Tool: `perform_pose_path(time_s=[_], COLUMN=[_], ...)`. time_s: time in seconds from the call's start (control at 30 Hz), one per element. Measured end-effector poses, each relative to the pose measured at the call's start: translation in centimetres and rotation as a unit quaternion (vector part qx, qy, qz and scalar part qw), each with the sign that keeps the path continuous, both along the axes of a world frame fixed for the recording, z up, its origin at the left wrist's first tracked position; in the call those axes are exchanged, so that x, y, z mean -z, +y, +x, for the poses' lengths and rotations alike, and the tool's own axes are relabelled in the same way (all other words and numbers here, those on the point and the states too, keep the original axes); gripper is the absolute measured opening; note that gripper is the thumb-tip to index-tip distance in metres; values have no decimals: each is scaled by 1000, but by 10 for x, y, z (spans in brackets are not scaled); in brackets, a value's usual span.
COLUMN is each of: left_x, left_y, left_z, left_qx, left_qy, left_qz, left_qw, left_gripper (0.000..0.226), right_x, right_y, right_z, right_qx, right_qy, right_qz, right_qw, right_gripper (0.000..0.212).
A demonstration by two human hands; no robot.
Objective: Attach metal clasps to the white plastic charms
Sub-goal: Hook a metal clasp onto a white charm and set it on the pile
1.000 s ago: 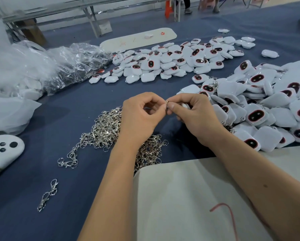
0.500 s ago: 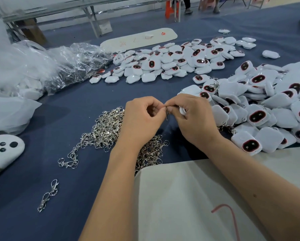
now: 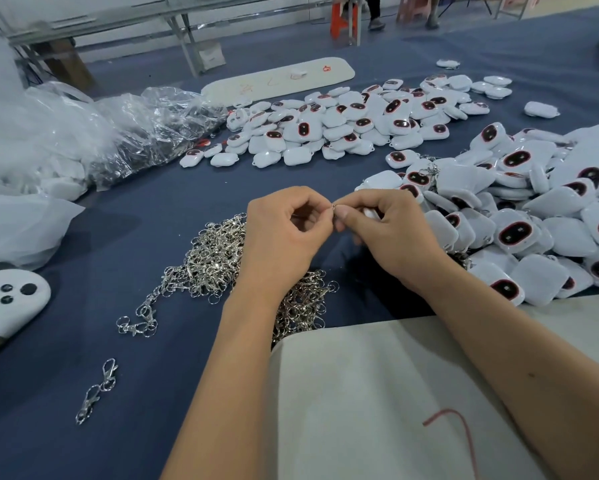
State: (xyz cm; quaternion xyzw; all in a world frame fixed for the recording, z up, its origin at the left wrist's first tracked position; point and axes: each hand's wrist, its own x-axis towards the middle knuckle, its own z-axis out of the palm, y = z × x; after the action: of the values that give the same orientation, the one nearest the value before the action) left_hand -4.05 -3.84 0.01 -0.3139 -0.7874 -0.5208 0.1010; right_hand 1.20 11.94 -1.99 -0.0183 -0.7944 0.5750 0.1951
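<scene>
Pinching a small metal ring between thumb and forefinger, the left hand meets the right hand fingertip to fingertip above the blue table cloth. The right hand curls round a white charm, of which only a sliver shows between its fingers; whether the ring is already through the charm cannot be told.

Containers: a crumpled clear plastic bag lies well beyond and to the left of the left hand, mouth toward the far charm pile; its contents read as dark and glinting but cannot be identified. A milky white bag sits further left, with pale shapes showing through.

Loose stock: the heap of metal clasps lies directly under and beside the left wrist, trailing outward to the left. One stray clasp pair lies apart, nearer the person. The near charm pile begins just beside the right hand and runs to the right frame edge.

Edges and room: a pale cloth sheet lies under both forearms, its edge overlapping the clasp heap. Bare blue cloth lies left of the left forearm. A white block with three black dots sits at the left edge. A white oblong board lies beyond the far pile.
</scene>
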Motion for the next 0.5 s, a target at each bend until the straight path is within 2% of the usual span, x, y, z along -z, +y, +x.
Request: perform_pose_path(time_s=[0.13,0.23,0.3,0.37,0.5], left_x=[0,-1,0,1,2], left_y=[2,2,2,1,2], left_z=[0,0,0,0,0], left_qx=[0,8,12,14,6], left_qy=[11,10,10,7,-5], left_qz=[20,14,0,-12,-16], left_qw=[1000,1000,1000,1000,1000], left_gripper=[14,13,13,13,13], right_x=[-1,0,1,0,0], right_y=[4,6,5,1,-6], right_z=[0,1,2,3,5], right_qx=[-18,-6,14,36,79], right_qy=[13,17,33,60,105], right_qz=[-95,-109,-65,19,124], right_qw=[995,994,997,997,984], right_gripper=[19,19,18,17,14])
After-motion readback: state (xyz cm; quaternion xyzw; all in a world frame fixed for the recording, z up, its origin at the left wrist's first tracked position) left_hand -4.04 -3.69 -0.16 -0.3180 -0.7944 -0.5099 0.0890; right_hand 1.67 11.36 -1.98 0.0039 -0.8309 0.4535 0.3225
